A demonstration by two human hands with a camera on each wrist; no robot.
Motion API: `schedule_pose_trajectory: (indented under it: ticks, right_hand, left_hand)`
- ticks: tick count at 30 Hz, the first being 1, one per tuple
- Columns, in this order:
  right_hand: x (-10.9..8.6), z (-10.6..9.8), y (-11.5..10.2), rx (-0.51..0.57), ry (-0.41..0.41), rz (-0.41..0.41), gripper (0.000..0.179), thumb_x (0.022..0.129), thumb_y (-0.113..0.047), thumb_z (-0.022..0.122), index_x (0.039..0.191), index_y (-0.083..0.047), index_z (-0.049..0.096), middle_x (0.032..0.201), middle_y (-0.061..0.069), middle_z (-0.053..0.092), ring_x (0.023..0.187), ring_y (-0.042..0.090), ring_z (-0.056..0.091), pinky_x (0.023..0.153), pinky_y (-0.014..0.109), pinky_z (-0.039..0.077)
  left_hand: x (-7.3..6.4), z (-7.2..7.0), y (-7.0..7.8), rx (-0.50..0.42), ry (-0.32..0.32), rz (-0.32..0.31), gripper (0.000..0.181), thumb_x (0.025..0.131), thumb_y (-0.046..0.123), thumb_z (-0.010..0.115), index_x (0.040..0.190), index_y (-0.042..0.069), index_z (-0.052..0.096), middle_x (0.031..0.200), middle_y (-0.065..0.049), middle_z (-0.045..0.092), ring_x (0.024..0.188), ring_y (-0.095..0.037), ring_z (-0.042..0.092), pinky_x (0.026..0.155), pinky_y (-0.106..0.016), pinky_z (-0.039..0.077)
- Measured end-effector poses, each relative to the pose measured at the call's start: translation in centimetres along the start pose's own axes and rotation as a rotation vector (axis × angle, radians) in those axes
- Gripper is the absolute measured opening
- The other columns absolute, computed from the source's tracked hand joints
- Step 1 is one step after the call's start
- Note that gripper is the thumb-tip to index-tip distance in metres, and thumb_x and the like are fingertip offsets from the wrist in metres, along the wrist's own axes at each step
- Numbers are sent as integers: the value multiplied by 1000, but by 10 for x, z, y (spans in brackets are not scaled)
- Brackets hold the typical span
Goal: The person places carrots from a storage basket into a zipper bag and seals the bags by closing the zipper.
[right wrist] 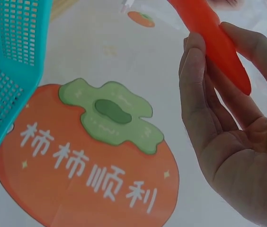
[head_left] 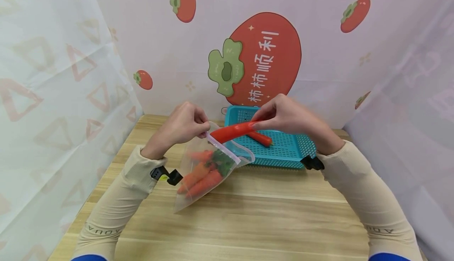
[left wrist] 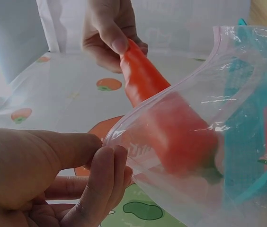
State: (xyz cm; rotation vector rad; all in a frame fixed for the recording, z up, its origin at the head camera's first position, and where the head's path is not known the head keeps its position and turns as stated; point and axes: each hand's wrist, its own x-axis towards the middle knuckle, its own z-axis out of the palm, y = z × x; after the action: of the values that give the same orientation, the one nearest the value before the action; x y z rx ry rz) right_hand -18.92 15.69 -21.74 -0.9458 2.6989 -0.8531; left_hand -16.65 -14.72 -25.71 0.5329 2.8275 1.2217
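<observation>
The right hand [head_left: 280,115] pinches the long red vegetable [head_left: 234,131] by its tip; its wider end sits inside the mouth of the clear bag [head_left: 223,149], just beside the left hand [head_left: 185,123], which pinches the bag's rim; a turquoise basket [head_left: 283,146] stands near the far edge of the table [head_left: 269,213].

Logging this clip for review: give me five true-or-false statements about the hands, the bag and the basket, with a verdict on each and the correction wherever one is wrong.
1. The right hand holds a long red vegetable. True.
2. The left hand also grips that vegetable. False: it pinches the edge of the see-through bag at its mouth.
3. The bag has nothing inside it. False: orange and red vegetables show through its side.
4. A second red vegetable lies in the turquoise basket. True.
5. In the left wrist view, green shows through the bag at the held vegetable's far end from the right hand. True.
</observation>
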Motion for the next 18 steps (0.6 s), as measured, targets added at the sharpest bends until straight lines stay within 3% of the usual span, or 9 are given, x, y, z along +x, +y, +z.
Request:
schedule_pose_trajectory:
  ticks: [3,10,18]
  right_hand:
    - [8,7,-3,-6,-11,-12,24,91,-27,83,112,-14,84,96,2,81,85,22,71,75,35,62]
    - [24,27,-9,-26,-17,-7,22,90,-29,84,108,-16,85,96,0,82,85,18,72,77,36,63]
    - [38,53,-20,-39,-25,10,18,89,-29,86,100,-15,86,89,-3,81,81,16,72,72,33,62]
  left_hand:
    - [0,0,0,2,1,4,20,89,5,60,83,1,78,70,-7,76,60,-16,72,54,-24,51]
    - [-1,0,-1,3,-2,0,19,89,5,61,85,-1,79,71,-7,77,70,-31,78,54,-23,50]
    - [-1,0,-1,10,-2,6,19,87,5,61,86,-1,79,71,-6,77,69,-29,78,53,-22,47]
